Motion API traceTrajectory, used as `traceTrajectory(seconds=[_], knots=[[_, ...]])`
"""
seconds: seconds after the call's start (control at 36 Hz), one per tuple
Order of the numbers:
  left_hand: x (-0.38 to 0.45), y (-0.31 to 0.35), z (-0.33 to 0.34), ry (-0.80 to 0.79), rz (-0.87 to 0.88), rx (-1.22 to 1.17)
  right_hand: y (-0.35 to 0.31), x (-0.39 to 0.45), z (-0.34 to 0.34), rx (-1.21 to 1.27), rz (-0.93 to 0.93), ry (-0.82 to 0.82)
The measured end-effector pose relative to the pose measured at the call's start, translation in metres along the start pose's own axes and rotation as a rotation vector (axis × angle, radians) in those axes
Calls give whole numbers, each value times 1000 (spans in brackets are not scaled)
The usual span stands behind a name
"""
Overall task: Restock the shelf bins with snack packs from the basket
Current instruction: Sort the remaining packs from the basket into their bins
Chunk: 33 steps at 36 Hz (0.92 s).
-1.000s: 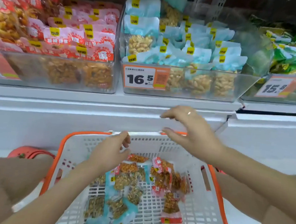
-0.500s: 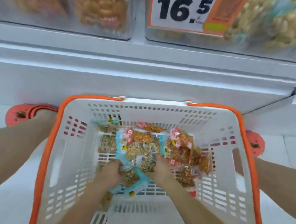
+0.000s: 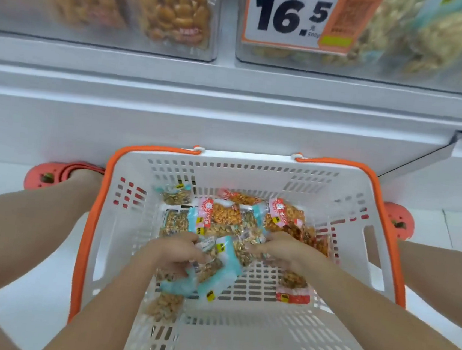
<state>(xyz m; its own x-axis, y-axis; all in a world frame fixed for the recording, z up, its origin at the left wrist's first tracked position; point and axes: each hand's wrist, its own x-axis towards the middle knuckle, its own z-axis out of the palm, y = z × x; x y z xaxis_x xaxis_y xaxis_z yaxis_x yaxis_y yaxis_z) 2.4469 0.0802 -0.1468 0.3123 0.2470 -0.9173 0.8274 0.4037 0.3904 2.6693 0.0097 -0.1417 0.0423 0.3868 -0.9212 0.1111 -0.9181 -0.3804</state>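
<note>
A white basket with an orange rim sits on the floor between my knees. Several snack packs lie in it: light-blue ones in the middle, pink-red ones to the right. Both hands are down inside the basket. My left hand grips light-blue packs, fingers curled over them. My right hand lies on the pile with fingers bent onto a nut pack; whether it holds that pack is unclear. Two clear shelf bins with nut packs show at the top.
A price tag reading 16.5 hangs on the right bin. The white shelf front stands just behind the basket. Red clogs are on the floor at either side. The basket's near half holds no packs.
One second ago both hands hovered above the basket and the view took in the full bins. The view tilted down, both hands dropped onto the packs, and the left has gathered blue ones.
</note>
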Motion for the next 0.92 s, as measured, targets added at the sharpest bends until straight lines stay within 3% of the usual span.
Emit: traceTrajectory(seconds=[0.14,0.25,0.36,0.53,0.64,0.81,0.92], knots=[[-65,42,-34,-23,161,-90,-33,-53,-32,303,-59,-48],[-131,74,-57,72,323,-40,-67,-117,-56,346,-207,-96],[-186,99,-71,167,469,-67,-90,-189,-66,278,-367,-33],[-212,117,-60,120,612,-540,-94,-219,-74,543,-587,-127],[-205,126,-46,88,673,-757,-91,-215,-58,698,-605,-156],[-195,144,-30,164,678,-816,-98,-208,-42,809,-555,-141],[-193,155,-14,130,709,-750,-103,-202,-42,863,-551,-137]])
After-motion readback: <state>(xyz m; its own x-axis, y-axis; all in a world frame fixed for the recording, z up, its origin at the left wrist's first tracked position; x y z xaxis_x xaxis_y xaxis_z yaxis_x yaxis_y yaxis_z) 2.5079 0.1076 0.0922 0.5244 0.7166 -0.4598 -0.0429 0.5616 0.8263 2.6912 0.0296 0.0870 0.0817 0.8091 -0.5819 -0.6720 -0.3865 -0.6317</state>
